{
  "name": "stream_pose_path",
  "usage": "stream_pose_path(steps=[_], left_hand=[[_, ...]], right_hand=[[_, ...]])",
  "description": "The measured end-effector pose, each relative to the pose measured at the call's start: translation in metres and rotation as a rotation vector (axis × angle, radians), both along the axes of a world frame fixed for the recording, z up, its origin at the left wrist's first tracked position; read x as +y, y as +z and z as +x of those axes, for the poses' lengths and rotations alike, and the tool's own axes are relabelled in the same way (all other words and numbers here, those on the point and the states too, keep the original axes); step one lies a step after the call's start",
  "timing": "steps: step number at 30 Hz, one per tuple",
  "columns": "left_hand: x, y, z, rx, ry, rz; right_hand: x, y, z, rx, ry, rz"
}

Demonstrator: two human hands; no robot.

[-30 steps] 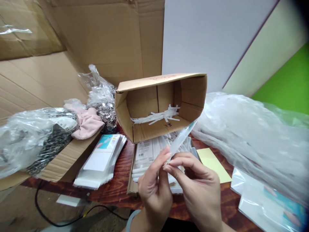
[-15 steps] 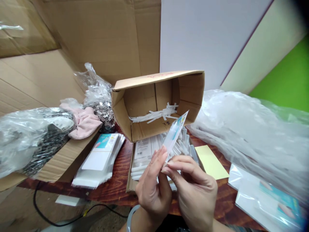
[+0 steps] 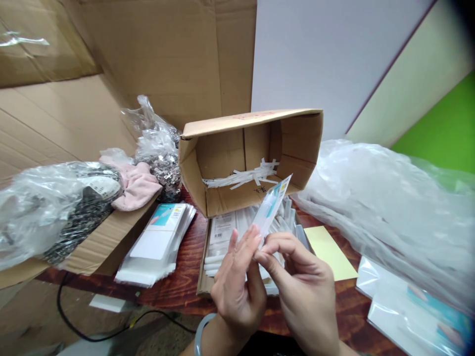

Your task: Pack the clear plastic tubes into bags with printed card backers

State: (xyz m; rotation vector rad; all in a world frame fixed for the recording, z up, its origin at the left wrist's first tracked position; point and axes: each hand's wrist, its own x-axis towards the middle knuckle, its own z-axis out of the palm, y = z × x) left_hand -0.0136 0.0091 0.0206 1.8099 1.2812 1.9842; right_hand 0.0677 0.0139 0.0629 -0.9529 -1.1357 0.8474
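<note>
At nine o'clock, a stack of clear printed sleeves lies flat. The left hand and right hand, both pinched shut, grip the slim clear plastic packet, tilted toward one o'clock. Best pinch near its lower edge, fingertips steady. Crinkled plastic sheeting fills three o'clock.

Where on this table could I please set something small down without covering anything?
Bare wood table shows between the stack of clear sleeves and the shallow tray, and along the front edge beneath the yellow note. Elsewhere is crowded: both hands hold a packet over the tray.
</note>
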Motion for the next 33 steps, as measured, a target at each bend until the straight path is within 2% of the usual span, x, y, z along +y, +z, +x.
stream_pose_path(steps=[4,11,16,18,20,22,24,27,29,31,33], left_hand=[[0.002,-0.002,-0.003,0.037,0.021,-0.046],[0.007,-0.005,-0.008,0.019,-0.001,-0.094],[0.013,0.001,-0.009,-0.053,0.022,-0.134],[0.015,0.002,-0.008,-0.150,0.010,-0.202],[0.018,0.003,-0.007,-0.335,-0.002,-0.276],[0.023,0.003,-0.008,-0.539,-0.012,-0.335],[0.029,0.003,-0.012,-0.695,-0.030,-0.361],[0.035,0.005,-0.019,-0.816,-0.104,-0.338],[0.037,0.006,-0.023,-0.846,-0.154,-0.325],[0.036,0.009,-0.026,-0.856,-0.186,-0.342],[0.034,0.012,-0.027,-0.850,-0.208,-0.367]], right_hand=[[0.005,-0.001,-0.001,-0.028,0.050,-0.063],[0.010,-0.010,-0.012,-0.004,0.053,-0.094],[0.013,-0.015,-0.028,0.165,0.048,-0.116],[0.015,-0.018,-0.034,0.277,0.040,-0.142],[0.020,-0.022,-0.036,0.416,0.012,-0.204],[0.027,-0.028,-0.034,0.543,-0.032,-0.272],[0.037,-0.032,-0.024,0.567,-0.099,-0.297],[0.049,-0.032,-0.002,0.479,-0.217,-0.244],[0.052,-0.025,0.011,0.287,-0.306,-0.099],[0.051,-0.013,0.019,-0.113,-0.351,0.127],[0.046,-0.001,0.019,-0.555,-0.306,0.321]])
